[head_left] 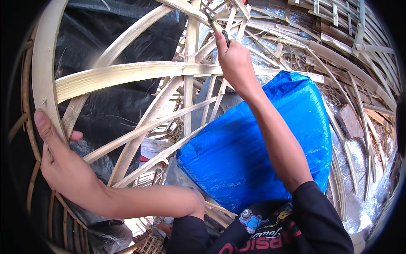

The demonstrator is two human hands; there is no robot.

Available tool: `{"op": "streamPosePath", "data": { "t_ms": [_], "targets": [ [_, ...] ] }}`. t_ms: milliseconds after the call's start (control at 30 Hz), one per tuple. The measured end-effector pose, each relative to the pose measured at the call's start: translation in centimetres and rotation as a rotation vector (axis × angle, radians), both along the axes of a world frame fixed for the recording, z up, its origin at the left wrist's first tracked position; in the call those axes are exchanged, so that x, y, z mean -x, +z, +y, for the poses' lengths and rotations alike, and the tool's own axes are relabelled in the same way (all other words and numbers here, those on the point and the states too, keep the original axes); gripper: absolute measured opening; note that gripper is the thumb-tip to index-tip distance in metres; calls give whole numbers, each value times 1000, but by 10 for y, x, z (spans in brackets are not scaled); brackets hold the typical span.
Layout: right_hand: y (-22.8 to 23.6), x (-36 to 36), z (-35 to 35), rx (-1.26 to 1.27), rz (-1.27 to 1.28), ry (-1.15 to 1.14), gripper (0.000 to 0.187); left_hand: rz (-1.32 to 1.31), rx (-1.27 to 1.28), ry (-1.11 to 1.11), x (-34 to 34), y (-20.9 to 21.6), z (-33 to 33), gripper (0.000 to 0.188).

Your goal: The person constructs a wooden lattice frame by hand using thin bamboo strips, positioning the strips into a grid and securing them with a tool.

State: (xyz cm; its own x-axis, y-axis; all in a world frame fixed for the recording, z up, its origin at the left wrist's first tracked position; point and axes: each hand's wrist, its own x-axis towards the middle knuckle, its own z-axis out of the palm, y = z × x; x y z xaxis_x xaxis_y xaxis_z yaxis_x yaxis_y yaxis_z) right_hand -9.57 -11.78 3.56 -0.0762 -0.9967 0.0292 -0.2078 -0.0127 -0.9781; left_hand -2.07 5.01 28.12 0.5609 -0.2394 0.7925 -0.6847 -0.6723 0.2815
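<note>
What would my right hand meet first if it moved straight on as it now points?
Probably the pale bamboo strip up and left of your right hand, though depth is unclear.

a blue tarp (237,154) lies bunched and creased below the middle, its lower edge meeting dark clothing. black plastic sheeting (80,36) hangs wide and wrinkled at the upper left, with thin brown rods (27,91) curving along the rim. on the right — a rough reddish-brown block (350,122) sits among loose split strips, near shiny silvery sheeting (360,207). a slatted wall (374,27) fills the upper right corner; a woven lattice piece (151,244) shows at the bottom.
</note>
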Motion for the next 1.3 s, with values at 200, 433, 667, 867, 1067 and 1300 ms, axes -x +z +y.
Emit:
{"op": "streamPosePath", "data": {
  "t_ms": [200,433,667,867,1067,1300],
  "targets": [
    [27,21,6,-22,-108,139,69,-41,23,-88,2,4,-4,86],
    [-4,-8,-6,-35,-206,48,74,19,65,-106,4,-3,-2,83],
    [-22,-16,-10,86,-93,-8,69,78,17,-17,-17,-1,8,81],
    [4,25,-32,313,423,114,69,61,-35,23,-40,8,-7,87],
    [31,15,-11,70,-101,282,78,29,3,44,-23,5,-2,86],
    [1,-15,-7,-31,-193,121,72,87,2,6,-25,6,-4,86]
  ]
}}
